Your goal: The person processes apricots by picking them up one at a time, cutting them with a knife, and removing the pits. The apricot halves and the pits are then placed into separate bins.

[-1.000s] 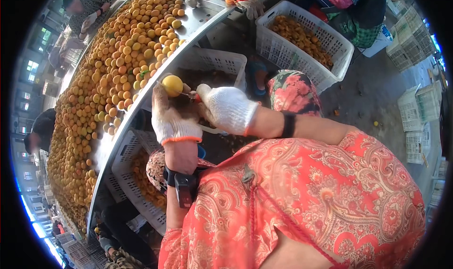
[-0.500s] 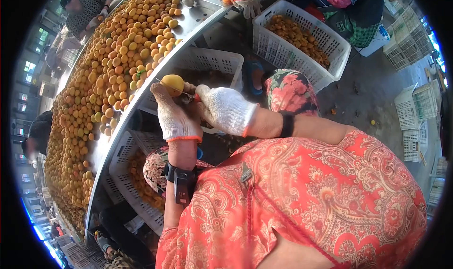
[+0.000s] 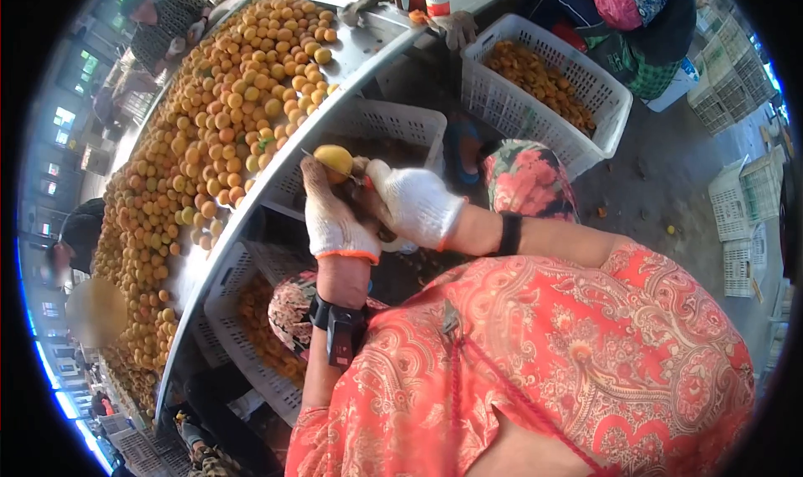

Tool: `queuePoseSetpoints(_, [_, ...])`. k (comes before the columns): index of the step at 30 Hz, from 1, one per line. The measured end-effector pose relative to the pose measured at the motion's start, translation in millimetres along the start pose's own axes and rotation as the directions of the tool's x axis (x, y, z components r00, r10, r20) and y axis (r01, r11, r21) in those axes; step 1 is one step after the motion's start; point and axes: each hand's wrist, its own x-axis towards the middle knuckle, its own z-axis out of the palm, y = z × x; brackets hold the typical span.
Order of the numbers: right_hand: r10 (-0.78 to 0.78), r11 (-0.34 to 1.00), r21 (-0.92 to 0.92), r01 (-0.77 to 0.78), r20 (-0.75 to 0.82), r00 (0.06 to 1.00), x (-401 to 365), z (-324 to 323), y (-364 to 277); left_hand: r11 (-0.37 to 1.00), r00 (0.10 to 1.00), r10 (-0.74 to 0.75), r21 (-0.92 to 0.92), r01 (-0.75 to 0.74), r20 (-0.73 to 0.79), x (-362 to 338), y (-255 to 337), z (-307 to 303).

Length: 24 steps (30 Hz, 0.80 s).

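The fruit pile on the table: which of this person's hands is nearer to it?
Left. The left hand is close by the table rim, nearer the fruit pile; the right hand is farther out.

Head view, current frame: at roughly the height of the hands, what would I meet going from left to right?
Fruit pile → table edge → left gloved hand → right gloved hand → flowered fabric over a knee → stacked crates.
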Motion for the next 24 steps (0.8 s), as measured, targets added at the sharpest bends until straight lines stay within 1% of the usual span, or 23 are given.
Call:
queuePoseSetpoints(1, [0.016,0.999,0.040,-0.017,0.026,1.000,1.0,0.4,2.3,1.000,0.999,0.022,-0.012,-0.022,-0.033,2.5,-0.7,-0.2])
queuePoseSetpoints(2, [0.014,0.999,0.040,-0.015,0.029,0.999,2.3,0.8,3.6,0.999,0.997,0.043,-0.024,-0.045,-0.068,3.8,-1.0,0.5])
queuePoseSetpoints(3, [0.008,0.998,0.058,-0.012,0.077,0.997,2.7,-3.0,3.8,0.997,0.988,0.072,0.030,-0.068,-0.136,4.3,-1.1,0.7])
queuePoseSetpoints(4, [0.001,0.997,0.075,-0.010,0.127,0.992,4.4,-10.7,-1.8,0.998,0.994,0.061,0.024,-0.059,-0.086,8.8,4.1,-8.5])
queuePoseSetpoints(5, [0.074,0.987,0.133,-0.095,0.151,0.986,1.9,-20.3,-11.1,0.985,0.979,0.152,0.095,-0.140,-0.134,13.5,8.7,-13.5])
queuePoseSetpoints(6, [0.063,0.987,0.135,-0.083,0.144,0.988,2.5,-33.9,-21.2,0.963,0.954,0.241,0.167,-0.212,-0.180,13.6,12.9,-14.2])
queuePoseSetpoints(7, [0.100,0.976,0.191,-0.109,0.058,0.993,2.7,-46.7,-29.4,0.938,0.952,0.271,0.260,-0.228,-0.143,10.0,17.7,-12.4])
queuePoseSetpoints(8, [0.142,0.960,0.248,-0.131,-0.027,0.990,4.0,-54.4,-33.0,0.936,0.952,0.277,0.261,-0.236,-0.133,5.2,17.0,-5.7])
queuePoseSetpoints(9, [0.042,0.971,0.239,0.000,-0.172,0.984,9.0,-50.6,-25.1,0.928,0.970,0.230,0.318,-0.193,-0.082,-2.0,11.4,2.7])
queuePoseSetpoints(10, [0.012,0.966,0.253,0.054,-0.253,0.967,14.5,-49.8,-22.9,0.913,0.983,0.178,0.378,-0.152,-0.036,-9.1,4.5,8.3])
queuePoseSetpoints(11, [-0.047,0.974,0.194,0.121,-0.345,0.937,16.5,-46.9,-22.9,0.863,0.974,0.188,0.452,-0.226,0.127,-17.5,-1.7,9.8])
queuePoseSetpoints(12, [-0.114,0.974,0.130,0.186,-0.426,0.898,18.9,-45.3,-24.0,0.854,0.964,0.208,0.451,-0.260,0.163,-25.9,-5.9,19.6])
queuePoseSetpoints(14, [-0.084,0.965,0.211,0.158,-0.321,0.943,19.9,-55.6,-30.5,0.795,0.920,0.260,0.477,-0.376,0.293,-33.8,-4.4,27.0])
queuePoseSetpoints(16, [-0.033,0.906,0.395,0.152,-0.293,0.956,17.0,-55.2,-43.1,0.721,0.862,0.393,0.475,-0.505,0.319,-27.7,-10.4,18.0])
queuePoseSetpoints(18, [0.107,0.814,0.580,0.004,-0.157,0.982,21.0,-50.6,-38.9,0.571,0.840,0.405,0.618,-0.541,0.361,-43.0,-6.3,27.5])
queuePoseSetpoints(20, [0.175,0.708,0.706,-0.023,-0.144,0.974,26.1,-47.3,-48.3,0.659,0.807,0.419,0.473,-0.585,0.415,-35.8,-12.6,26.2])
queuePoseSetpoints(21, [0.169,0.701,0.713,-0.029,-0.125,0.978,28.5,-45.6,-48.2,0.654,0.809,0.432,0.479,-0.585,0.399,-33.5,-16.2,26.9])
queuePoseSetpoints(23, [0.180,0.767,0.641,-0.030,-0.169,0.969,32.1,-45.8,-46.4,0.681,0.793,0.497,0.409,-0.608,0.352,-31.2,-21.3,30.2])
queuePoseSetpoints(24, [0.175,0.766,0.643,-0.026,-0.169,0.970,32.0,-43.7,-45.4,0.676,0.790,0.502,0.409,-0.612,0.353,-36.9,-17.9,31.6])
